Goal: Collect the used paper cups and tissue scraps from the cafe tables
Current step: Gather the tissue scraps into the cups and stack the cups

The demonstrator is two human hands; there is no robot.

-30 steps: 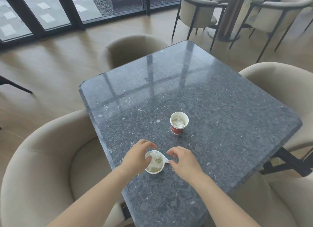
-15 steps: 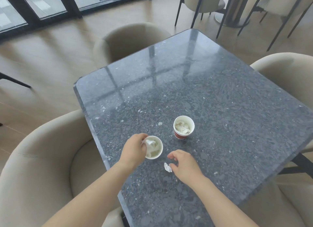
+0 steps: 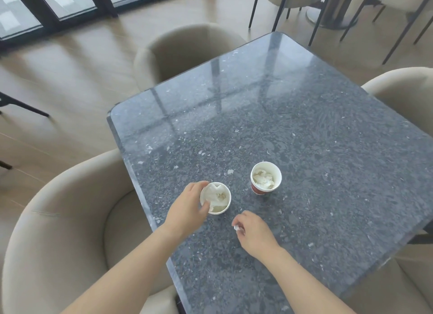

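Gripping the white paper cup [image 3: 216, 198] near the table's [image 3: 304, 126] left edge, the left hand [image 3: 187, 208] wraps its rim; the right hand [image 3: 254, 232] pinches a tissue scrap [image 3: 237, 228], open tabletop beyond.

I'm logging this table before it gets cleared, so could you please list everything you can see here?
Table: one, dark grey speckled stone, centre.
Paper cups: two; white one near the left edge, stuffed with tissue; red-sided one standing apart to its right, tissue inside.
Tissue scrap: one, white, pinched in the right fingers.
Armchairs: beige, around this table and the far one.
Floor: light wood.
Windows: dark-framed, top left.
Left hand: grip closed on the white cup's rim.
Right hand: closed on the scrap.
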